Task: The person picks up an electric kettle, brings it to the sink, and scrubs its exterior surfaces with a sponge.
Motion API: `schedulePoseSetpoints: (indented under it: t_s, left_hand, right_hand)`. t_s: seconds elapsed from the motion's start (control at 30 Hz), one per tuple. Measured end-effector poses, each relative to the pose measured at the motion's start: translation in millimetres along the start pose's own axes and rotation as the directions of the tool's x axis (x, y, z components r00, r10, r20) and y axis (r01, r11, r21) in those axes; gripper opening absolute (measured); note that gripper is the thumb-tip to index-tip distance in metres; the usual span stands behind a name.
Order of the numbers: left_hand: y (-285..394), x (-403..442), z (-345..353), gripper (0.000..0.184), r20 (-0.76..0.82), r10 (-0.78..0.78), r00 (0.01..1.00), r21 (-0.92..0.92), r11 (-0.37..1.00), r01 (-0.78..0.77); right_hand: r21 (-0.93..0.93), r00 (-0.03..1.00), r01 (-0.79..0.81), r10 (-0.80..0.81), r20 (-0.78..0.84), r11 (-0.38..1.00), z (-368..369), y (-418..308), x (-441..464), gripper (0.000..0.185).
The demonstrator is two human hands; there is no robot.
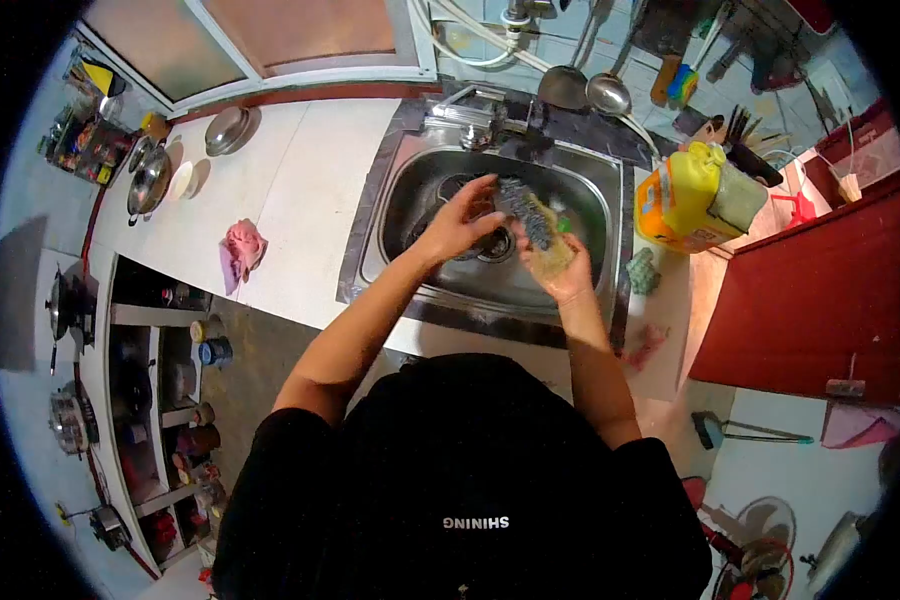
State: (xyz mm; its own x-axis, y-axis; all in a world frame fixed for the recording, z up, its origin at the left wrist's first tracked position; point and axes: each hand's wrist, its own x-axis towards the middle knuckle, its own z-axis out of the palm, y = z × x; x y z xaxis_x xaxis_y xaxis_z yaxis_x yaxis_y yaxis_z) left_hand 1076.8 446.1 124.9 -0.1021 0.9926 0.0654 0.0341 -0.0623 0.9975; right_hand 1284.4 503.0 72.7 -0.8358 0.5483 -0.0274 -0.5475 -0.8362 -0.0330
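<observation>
Over the steel sink [595, 180], my right hand [562, 272] holds a grey, shaggy scrubber [526, 210] with a yellowish, mesh-like part [548, 258] at its lower end. I cannot tell whether these are one piece or two. My left hand [458, 226] is just left of the scrubber, its fingers apart and nothing in its grasp; its fingertips come close to the grey end. Dark cookware [425, 228] lies in the basin, partly hidden by my left hand. Something small and green [563, 223] shows behind my right hand.
A faucet [473, 122] rises behind the sink. On the right stand a yellow jug [682, 200] and a green scrubber [643, 270]. A pink cloth [242, 250] and a lidded pan [150, 182] sit on the left counter [310, 190]. Ladles [609, 94] hang at the back.
</observation>
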Motion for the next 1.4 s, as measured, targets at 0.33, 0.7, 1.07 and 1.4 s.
schedulePoseSetpoints:
  t_s: [0.33, 0.7, 1.07, 1.4]
  left_hand:
    - [3.3, 93.6, 77.7, 0.048, 0.407, -0.010, 0.913, 0.431, 0.884, -0.182]
    - [105.6, 224.2, 215.2, 0.060, 0.706, 0.518, 0.482, 0.396, 0.276, -0.876]
    - [103.8, 244.6, 222.4, 0.063, 0.790, 0.326, 0.519, 0.497, 0.154, -0.854]
    - [93.8, 243.7, 227.3, 0.065, 0.769, 0.259, 0.584, 0.555, 0.182, -0.812]
  right_hand:
    - [-0.602, 0.861, 0.240, -0.453, -0.230, 0.762, 10.9, -44.6, -33.1, 0.048]
    - [-0.340, 0.680, 0.657, -0.724, -0.117, 0.673, 80.7, -161.0, -51.8, 0.033]
    - [-0.410, 0.581, 0.722, -0.810, -0.077, 0.557, 73.4, -186.6, -48.2, 0.033]
    - [-0.394, 0.619, 0.702, -0.782, -0.074, 0.594, 69.9, -188.5, -48.4, 0.034]
